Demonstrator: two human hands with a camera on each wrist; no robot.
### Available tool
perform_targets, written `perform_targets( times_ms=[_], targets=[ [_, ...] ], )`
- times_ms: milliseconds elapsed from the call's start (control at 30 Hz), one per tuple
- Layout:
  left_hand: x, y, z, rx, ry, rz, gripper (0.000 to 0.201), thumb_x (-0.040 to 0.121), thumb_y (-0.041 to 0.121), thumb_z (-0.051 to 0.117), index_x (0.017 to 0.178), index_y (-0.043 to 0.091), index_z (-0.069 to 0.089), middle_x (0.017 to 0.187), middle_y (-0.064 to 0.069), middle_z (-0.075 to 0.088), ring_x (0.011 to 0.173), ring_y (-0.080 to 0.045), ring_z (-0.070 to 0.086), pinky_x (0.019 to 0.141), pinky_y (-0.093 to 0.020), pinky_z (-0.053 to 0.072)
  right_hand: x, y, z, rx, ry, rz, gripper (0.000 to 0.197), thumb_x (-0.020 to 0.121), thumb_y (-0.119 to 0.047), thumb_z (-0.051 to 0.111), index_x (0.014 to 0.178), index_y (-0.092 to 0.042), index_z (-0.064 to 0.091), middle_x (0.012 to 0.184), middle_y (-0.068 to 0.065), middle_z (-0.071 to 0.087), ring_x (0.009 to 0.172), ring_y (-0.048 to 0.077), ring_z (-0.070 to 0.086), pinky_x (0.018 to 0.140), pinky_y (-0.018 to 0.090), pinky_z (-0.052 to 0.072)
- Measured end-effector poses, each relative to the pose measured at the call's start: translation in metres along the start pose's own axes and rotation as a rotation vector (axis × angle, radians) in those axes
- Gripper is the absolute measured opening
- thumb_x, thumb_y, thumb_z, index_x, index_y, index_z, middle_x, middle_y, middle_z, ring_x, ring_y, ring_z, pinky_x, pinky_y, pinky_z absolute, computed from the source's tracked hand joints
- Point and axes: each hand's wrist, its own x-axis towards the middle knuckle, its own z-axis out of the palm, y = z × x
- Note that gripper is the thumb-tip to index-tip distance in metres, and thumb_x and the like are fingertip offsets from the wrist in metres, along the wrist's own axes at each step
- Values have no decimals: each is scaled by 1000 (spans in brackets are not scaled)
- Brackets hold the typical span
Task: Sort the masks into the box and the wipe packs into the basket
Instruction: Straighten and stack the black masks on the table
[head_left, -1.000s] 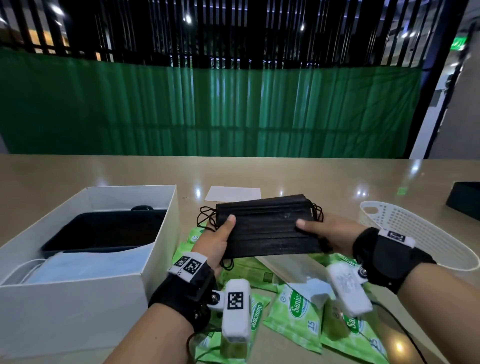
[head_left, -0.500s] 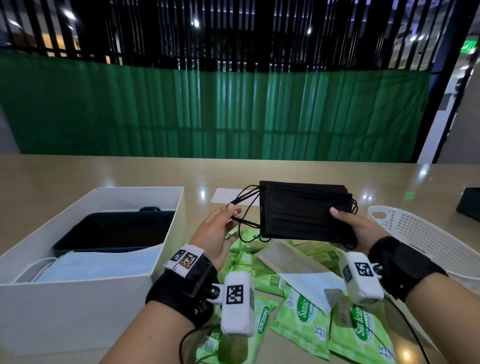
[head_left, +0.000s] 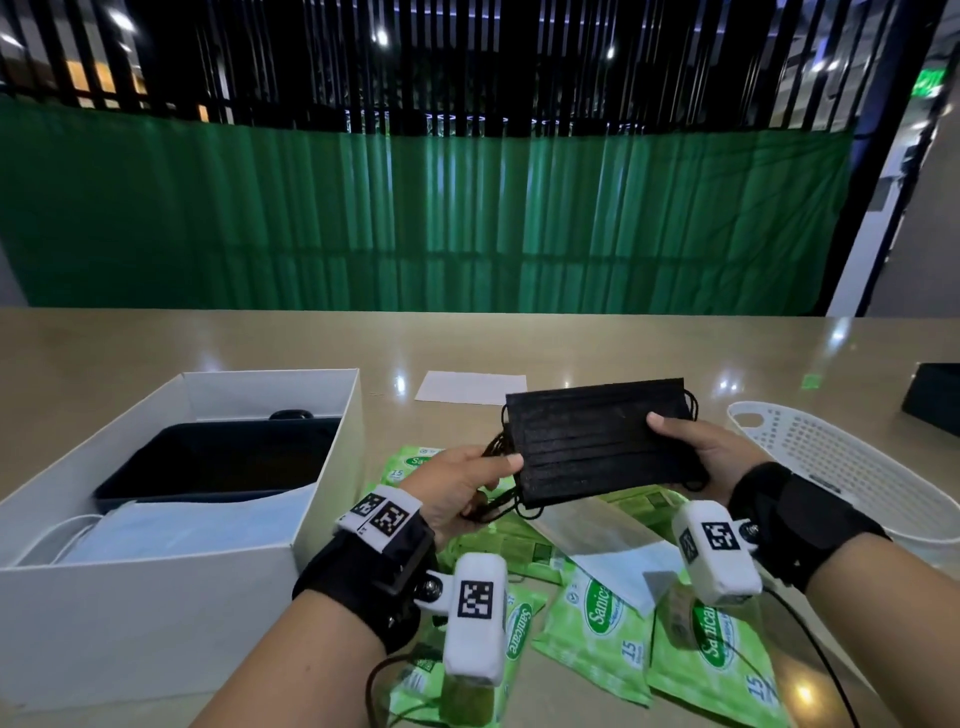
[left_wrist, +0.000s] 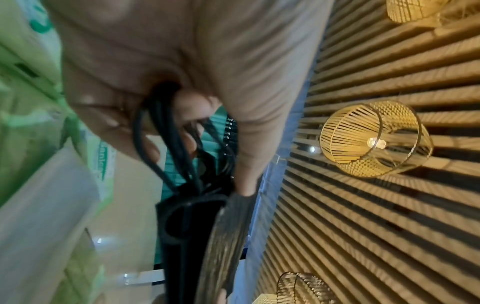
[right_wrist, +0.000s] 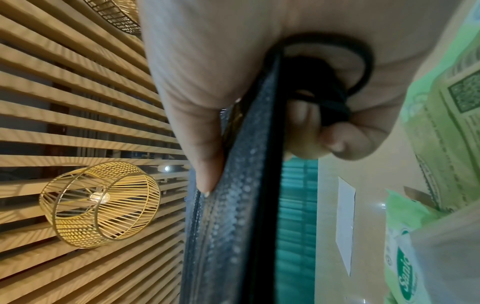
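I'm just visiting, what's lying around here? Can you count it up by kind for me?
Black mask stack, held by left hand and right hand: 1
Blue mask pile in the box: 1
White box: 1
White basket: 1
Green wipe packs: at least 5, overlapping
Total: at least 9

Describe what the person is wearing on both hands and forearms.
The left hand and right hand are bare, and so are both forearms: no sleeves show. Each wrist carries a black wrist strap bearing white blocks printed with black square code markers. A white capsule-shaped camera pod, also marked, hangs under each wrist. Thin black cables trail from the pods.
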Motion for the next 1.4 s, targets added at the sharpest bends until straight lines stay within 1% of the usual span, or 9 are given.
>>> perform_targets(
  times_ms=[167,267,400,567,733,867,1000,1133,1400],
  targets=[
    [7,-1,-9,-51,97,113,11,88,18,62,78,13,62,52,6,39,41,-5,35,49,-19,38,3,3,-11,-12,-17,-14,92,15,-30,97,96,0,66,88,14,74,74,21,72,58,26,58],
    [9,6,-12,-324,120,198,23,92,11,54,70,9,55,45,6,39,34,-5,32,57,-24,39,5,4,-16,-46,-22,-17,100,10,-33,96,99,-1,65,87,12,74,72,20,72,59,25,58],
    [12,4,-9,-52,74,153,29,87,9,61,62,17,47,48,6,38,39,-7,32,49,-22,31,6,3,-14,-17,0,-61,93,7,-33,95,91,-3,69,82,11,74,68,19,72,55,24,57],
    [10,-7,-1,330,-106,88,19,82,16,70,71,18,54,54,7,53,49,-7,48,53,-17,38,7,-5,-9,14,97,-37,42,51,-20,80,88,-8,64,69,2,70,56,11,67,56,21,55],
    [6,-2,0,-49,-87,46,31,97,28,45,70,13,50,57,0,56,46,-12,52,52,-21,46,8,-3,-11,-31,94,-41,74,21,-28,94,87,-8,66,76,5,71,63,14,68,63,25,57],
    [1,2,-2,-94,-129,83,28,93,32,52,72,13,54,63,-1,56,48,-13,51,52,-20,47,5,-4,-13,24,104,-39,26,66,-24,75,84,-8,64,68,3,71,57,13,68,57,22,56],
    [2,-1,0,120,-151,113,14,81,7,69,75,13,58,64,3,64,46,-6,53,50,-16,46,9,0,-14,-95,130,-50,86,6,-42,92,83,-13,68,76,3,70,71,16,64,66,25,52],
    [1,-1,1,90,-109,154,20,84,-2,63,70,11,57,64,-1,61,44,-6,53,48,-14,46,6,-4,-12,-83,103,-40,50,39,-29,86,82,-11,67,71,2,71,67,15,65,62,23,54],
    [-5,17,-8,-423,-112,173,10,89,10,51,81,13,54,82,-8,68,78,-22,61,83,-39,47,-3,-5,-17,-80,95,-36,27,57,-28,79,74,-10,68,56,-1,67,48,10,63,45,18,50]
  ],
)
